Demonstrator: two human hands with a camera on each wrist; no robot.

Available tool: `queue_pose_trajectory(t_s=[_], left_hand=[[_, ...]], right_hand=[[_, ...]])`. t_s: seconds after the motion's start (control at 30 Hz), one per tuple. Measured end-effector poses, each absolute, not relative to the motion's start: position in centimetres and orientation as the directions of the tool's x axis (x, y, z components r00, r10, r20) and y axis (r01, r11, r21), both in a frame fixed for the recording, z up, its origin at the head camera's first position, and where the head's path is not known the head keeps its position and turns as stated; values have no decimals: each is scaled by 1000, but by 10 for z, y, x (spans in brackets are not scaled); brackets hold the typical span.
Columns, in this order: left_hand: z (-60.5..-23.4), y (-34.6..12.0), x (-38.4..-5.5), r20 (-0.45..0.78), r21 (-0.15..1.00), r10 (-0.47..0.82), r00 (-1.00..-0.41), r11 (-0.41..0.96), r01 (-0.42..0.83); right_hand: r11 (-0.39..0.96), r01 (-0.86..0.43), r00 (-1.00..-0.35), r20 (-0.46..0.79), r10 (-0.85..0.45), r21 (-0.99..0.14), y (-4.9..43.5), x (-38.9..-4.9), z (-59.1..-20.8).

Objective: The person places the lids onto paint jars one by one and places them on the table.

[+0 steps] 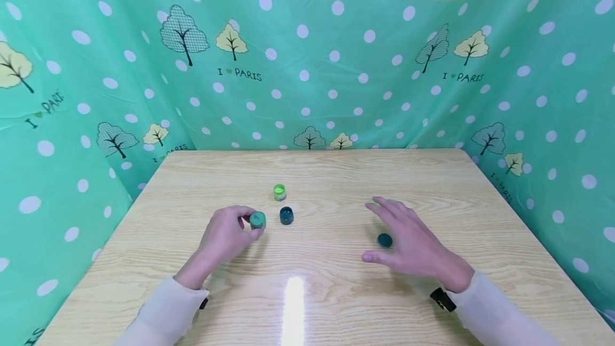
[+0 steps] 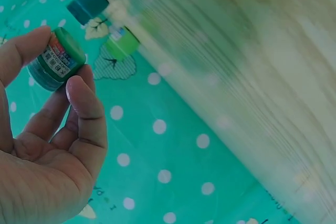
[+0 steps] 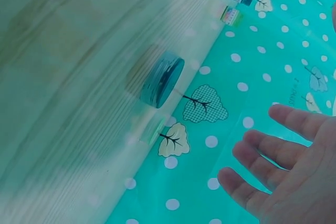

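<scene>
My left hand (image 1: 228, 231) pinches a small green paint jar (image 1: 257, 220) between thumb and fingers at the left of the table. A printed label with a barcode shows on the side of this jar (image 2: 59, 59) in the left wrist view. Just right of it stands a dark blue-teal jar (image 1: 286, 216), and behind that a light green jar (image 1: 280, 192). My right hand (image 1: 410, 242) hovers with fingers spread and holds nothing. Between its thumb and fingers, a dark teal lid (image 1: 385, 240) lies on the table. The light green lid (image 3: 154, 131) is mostly hidden behind the fingertips in the head view.
The wood-grain table (image 1: 326, 175) is bordered at the back and sides by a green polka-dot cloth (image 1: 307, 105) with tree prints. A bright strip of reflected light lies on the tabletop near the front. Black bands show at both sleeve cuffs.
</scene>
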State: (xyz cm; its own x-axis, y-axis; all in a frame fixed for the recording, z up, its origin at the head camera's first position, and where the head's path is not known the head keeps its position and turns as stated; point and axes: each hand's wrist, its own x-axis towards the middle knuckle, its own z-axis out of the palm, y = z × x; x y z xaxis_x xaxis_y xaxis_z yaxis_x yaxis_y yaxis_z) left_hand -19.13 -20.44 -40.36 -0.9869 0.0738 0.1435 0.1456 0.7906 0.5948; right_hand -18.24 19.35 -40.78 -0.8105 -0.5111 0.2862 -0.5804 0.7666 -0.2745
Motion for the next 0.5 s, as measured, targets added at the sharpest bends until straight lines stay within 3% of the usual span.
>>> queue_pose_trajectory(t_s=[0.5], left_hand=[[-404, -229, -210, 64, 573, 33, -997, 817, 64]], right_hand=[[768, -572, -816, 294, -498, -288, 203, -183, -409]])
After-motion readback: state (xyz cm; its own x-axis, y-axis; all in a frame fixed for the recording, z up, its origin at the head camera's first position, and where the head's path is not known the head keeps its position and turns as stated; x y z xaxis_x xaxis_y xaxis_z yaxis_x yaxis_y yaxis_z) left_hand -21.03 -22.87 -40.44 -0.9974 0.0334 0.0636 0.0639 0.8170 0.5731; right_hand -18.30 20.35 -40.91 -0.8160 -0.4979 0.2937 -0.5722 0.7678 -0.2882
